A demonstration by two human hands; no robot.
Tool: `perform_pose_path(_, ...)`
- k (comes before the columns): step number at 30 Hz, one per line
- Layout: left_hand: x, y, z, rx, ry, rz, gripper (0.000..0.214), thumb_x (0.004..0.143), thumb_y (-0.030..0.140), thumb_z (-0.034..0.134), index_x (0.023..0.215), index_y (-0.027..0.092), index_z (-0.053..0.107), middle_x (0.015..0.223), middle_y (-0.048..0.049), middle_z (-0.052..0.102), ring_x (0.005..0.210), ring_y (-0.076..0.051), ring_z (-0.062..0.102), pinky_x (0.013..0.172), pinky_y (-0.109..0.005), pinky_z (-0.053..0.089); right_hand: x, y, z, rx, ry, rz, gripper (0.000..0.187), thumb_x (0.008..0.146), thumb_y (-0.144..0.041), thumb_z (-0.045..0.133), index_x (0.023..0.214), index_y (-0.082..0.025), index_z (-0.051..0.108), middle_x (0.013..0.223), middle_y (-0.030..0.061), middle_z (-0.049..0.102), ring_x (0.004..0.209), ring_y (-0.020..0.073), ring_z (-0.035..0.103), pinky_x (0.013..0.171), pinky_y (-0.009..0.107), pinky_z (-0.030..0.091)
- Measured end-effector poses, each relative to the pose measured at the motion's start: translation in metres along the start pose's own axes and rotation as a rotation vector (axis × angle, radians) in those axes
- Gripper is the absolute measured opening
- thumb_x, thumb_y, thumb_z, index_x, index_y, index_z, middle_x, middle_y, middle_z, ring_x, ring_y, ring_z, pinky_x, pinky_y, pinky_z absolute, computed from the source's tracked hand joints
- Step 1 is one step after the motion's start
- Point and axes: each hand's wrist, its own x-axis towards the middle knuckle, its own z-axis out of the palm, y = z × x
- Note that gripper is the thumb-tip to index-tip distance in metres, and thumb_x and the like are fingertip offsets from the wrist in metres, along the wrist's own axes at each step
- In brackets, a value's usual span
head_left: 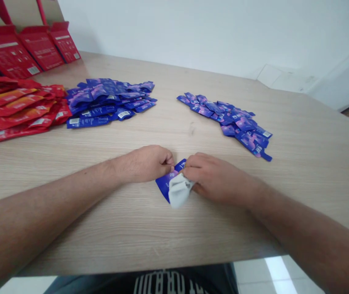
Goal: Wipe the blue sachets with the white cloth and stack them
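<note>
Near the front middle of the table lies a blue and purple sachet, tilted on the wood. My left hand pinches its upper left edge between thumb and fingers. A white cloth hangs from the closed fingers of my right hand and covers the sachet's right part. The fingers of my right hand also rest at the sachet's top corner; whether they grip it too is hidden.
Blue sachets lie in a heap at the back left and a looser row at the back right. Red sachets are piled far left, before open red boxes. A white wall borders the table.
</note>
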Motion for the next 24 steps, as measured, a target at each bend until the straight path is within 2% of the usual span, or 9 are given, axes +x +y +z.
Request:
perform_pose_path(3, 0.000, -0.001, 0.001, -0.008, 0.012, -0.003, 0.019, 0.081, 0.028, 0.049, 0.081, 0.024, 0.068, 0.069, 0.0043, 0.068, 0.062, -0.012, 0.058, 0.055, -0.023, 0.035, 0.001, 0.001, 0.001, -0.050, 0.093, 0.123, 0.008, 0.091, -0.019, 0.056, 0.095, -0.016, 0.062, 0.099, 0.0092, 0.059, 0.093, 0.0229, 0.052, 0.086, 0.036, 0.044)
perform_pose_path(5, -0.001, -0.002, 0.001, -0.020, 0.004, 0.011, 0.019, 0.082, 0.028, 0.049, 0.081, 0.024, 0.067, 0.069, 0.0045, 0.067, 0.063, -0.011, 0.059, 0.056, -0.023, 0.036, 0.004, -0.007, 0.002, -0.038, 0.090, 0.016, 0.013, 0.096, -0.022, 0.050, 0.096, -0.017, 0.063, 0.099, 0.0085, 0.060, 0.094, 0.0226, 0.051, 0.088, 0.037, 0.043)
perform_pose_path(8, -0.001, -0.002, 0.002, -0.020, -0.005, 0.031, 0.020, 0.084, 0.029, 0.047, 0.082, 0.024, 0.067, 0.070, 0.0043, 0.068, 0.064, -0.011, 0.058, 0.057, -0.022, 0.036, 0.004, -0.014, 0.002, 0.005, -0.001, -0.164, 0.016, 0.098, -0.023, 0.048, 0.100, -0.021, 0.063, 0.099, 0.0054, 0.062, 0.096, 0.0216, 0.052, 0.089, 0.037, 0.041)
perform_pose_path(10, -0.001, -0.002, 0.002, -0.002, 0.001, 0.025, 0.021, 0.085, 0.031, 0.047, 0.083, 0.024, 0.067, 0.071, 0.0039, 0.068, 0.064, -0.011, 0.058, 0.056, -0.022, 0.034, 0.002, -0.007, 0.001, 0.014, -0.022, -0.104, 0.010, 0.095, -0.020, 0.053, 0.098, -0.019, 0.063, 0.100, 0.0061, 0.062, 0.095, 0.0211, 0.053, 0.089, 0.036, 0.042)
perform_pose_path(12, -0.002, -0.001, 0.001, 0.016, 0.009, 0.002, 0.022, 0.085, 0.032, 0.047, 0.083, 0.024, 0.068, 0.071, 0.0033, 0.067, 0.063, -0.011, 0.057, 0.055, -0.023, 0.033, 0.001, 0.000, 0.001, 0.000, 0.022, 0.051, 0.008, 0.091, -0.018, 0.057, 0.096, -0.017, 0.062, 0.100, 0.0080, 0.060, 0.094, 0.0212, 0.052, 0.087, 0.035, 0.044)
perform_pose_path(14, -0.003, 0.001, 0.001, 0.020, 0.008, -0.018, 0.024, 0.086, 0.032, 0.046, 0.083, 0.023, 0.068, 0.071, 0.0025, 0.068, 0.063, -0.012, 0.057, 0.055, -0.023, 0.032, 0.001, 0.001, 0.000, -0.015, 0.065, 0.127, 0.008, 0.091, -0.019, 0.056, 0.096, -0.016, 0.062, 0.099, 0.0088, 0.059, 0.093, 0.0216, 0.052, 0.086, 0.035, 0.044)
perform_pose_path(19, -0.004, 0.001, 0.000, -0.009, -0.019, 0.004, 0.022, 0.085, 0.032, 0.048, 0.085, 0.023, 0.068, 0.072, 0.0024, 0.068, 0.065, -0.012, 0.057, 0.056, -0.023, 0.034, 0.001, -0.010, -0.003, 0.034, -0.034, -0.122, 0.012, 0.096, -0.022, 0.051, 0.096, -0.019, 0.063, 0.098, 0.0061, 0.062, 0.096, 0.0208, 0.053, 0.089, 0.036, 0.042)
perform_pose_path(21, -0.003, 0.000, 0.001, -0.007, -0.007, -0.003, 0.021, 0.084, 0.031, 0.048, 0.084, 0.024, 0.067, 0.072, 0.0029, 0.068, 0.064, -0.012, 0.057, 0.055, -0.023, 0.033, 0.000, -0.007, -0.004, 0.042, -0.053, -0.057, 0.008, 0.093, -0.020, 0.055, 0.094, -0.018, 0.062, 0.097, 0.0065, 0.061, 0.094, 0.0203, 0.053, 0.087, 0.035, 0.043)
perform_pose_path(24, -0.003, 0.000, 0.001, 0.003, 0.004, -0.031, 0.022, 0.084, 0.032, 0.047, 0.083, 0.024, 0.067, 0.070, 0.0030, 0.068, 0.062, -0.012, 0.057, 0.054, -0.023, 0.032, 0.000, -0.001, -0.003, 0.004, 0.022, 0.136, 0.006, 0.090, -0.019, 0.057, 0.094, -0.016, 0.061, 0.098, 0.0083, 0.059, 0.092, 0.0211, 0.053, 0.085, 0.035, 0.044)
